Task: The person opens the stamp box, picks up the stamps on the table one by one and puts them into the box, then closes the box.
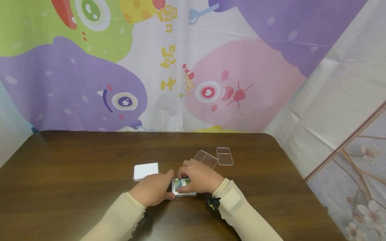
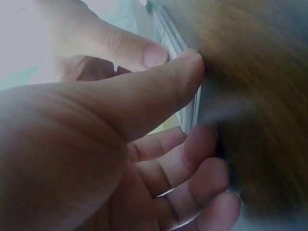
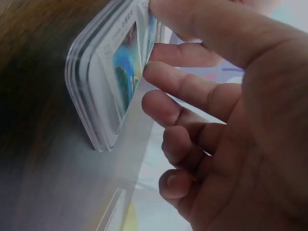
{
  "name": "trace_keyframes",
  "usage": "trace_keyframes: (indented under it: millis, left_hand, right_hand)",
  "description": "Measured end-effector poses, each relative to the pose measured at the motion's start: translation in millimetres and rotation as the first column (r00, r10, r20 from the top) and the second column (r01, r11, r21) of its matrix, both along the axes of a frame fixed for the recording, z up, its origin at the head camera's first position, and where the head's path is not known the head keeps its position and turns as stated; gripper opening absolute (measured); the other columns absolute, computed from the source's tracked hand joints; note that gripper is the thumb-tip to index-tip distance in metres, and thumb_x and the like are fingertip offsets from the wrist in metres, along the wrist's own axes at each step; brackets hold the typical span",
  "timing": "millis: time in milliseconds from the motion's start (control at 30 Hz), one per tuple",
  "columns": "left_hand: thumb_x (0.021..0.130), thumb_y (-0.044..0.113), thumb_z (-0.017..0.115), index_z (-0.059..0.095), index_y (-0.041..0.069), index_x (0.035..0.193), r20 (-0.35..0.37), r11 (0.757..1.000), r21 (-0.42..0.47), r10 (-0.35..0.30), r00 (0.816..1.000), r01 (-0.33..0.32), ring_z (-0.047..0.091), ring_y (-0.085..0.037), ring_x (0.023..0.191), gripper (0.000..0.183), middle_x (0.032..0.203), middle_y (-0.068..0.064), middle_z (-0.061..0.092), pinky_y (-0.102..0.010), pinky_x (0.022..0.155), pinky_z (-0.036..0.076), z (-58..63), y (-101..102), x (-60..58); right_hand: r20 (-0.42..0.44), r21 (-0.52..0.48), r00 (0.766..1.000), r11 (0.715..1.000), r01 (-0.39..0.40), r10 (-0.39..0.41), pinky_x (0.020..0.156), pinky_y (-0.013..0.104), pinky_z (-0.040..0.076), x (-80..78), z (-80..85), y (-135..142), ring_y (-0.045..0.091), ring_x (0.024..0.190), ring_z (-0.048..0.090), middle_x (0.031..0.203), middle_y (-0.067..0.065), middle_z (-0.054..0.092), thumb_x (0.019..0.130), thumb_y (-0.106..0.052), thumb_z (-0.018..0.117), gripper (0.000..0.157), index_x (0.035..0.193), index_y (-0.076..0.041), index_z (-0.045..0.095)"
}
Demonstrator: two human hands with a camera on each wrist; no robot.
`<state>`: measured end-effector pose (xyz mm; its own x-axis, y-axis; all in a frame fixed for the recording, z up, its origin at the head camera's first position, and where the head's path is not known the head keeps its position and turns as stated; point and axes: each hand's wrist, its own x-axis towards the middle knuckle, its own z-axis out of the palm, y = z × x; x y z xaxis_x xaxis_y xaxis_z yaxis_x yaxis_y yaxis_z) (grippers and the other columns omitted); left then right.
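Note:
Flat on the table lies a clear plastic card case (image 3: 77, 72) holding a picture card (image 1: 177, 188) with a pale border and a blue-green print (image 3: 126, 72). My left hand (image 1: 152, 190) holds its left end, thumb at the near side and fingers at the far side. From the right, my right hand (image 1: 200, 177) reaches over the case and pinches the card between thumb and fingers. In the right wrist view the card looks slightly bowed. The remaining right fingers (image 3: 175, 144) are curled beside the case. My right hand covers the case's right part in the head view.
A white card in a clear case (image 1: 146, 171) lies beyond my left hand. Behind my right hand are a clear plastic lid or tray (image 1: 208, 159) and a smaller clear one (image 1: 224, 156). The brown table (image 1: 90, 150) meets a cartoon-printed curtain (image 1: 169, 110) at the back.

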<state>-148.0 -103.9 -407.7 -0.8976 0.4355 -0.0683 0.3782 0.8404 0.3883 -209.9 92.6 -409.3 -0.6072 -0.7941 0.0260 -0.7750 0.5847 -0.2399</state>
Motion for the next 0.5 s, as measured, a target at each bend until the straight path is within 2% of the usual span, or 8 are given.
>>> trace_keyframes:
  millis: [233, 500]
  left_hand:
    - [0.085, 0.027, 0.086, 0.051, 0.009, 0.103, 0.014, 1.000, -0.005, 0.010, 1.000, -0.010, 0.055, -0.018, 0.067, 0.043, 0.075, -0.001, 0.058, -0.044, 0.065, 0.049, -0.2, 0.5, -0.4]
    - [0.084, 0.028, 0.087, 0.052, 0.008, 0.104, -0.013, 1.000, -0.022, 0.002, 1.000, -0.002, 0.061, -0.022, 0.069, 0.045, 0.078, -0.004, 0.061, -0.047, 0.067, 0.052, -1.0, 0.7, -0.9]
  right_hand:
    - [-0.028, 0.043, 0.999, 0.999, 0.031, -0.030, 0.083, 0.029, 0.044, 2.7, 0.3, -1.5, 0.012, 0.089, 0.050, 0.098, -0.006, 0.063, 0.080, -0.047, 0.087, 0.035, 0.097, -0.019, 0.076]
    - [-0.043, 0.056, 0.998, 0.997, 0.051, -0.048, 0.084, 0.031, 0.044, 4.2, -0.7, -2.2, 0.014, 0.091, 0.051, 0.100, -0.005, 0.063, 0.083, -0.049, 0.084, 0.033, 0.097, -0.020, 0.074]
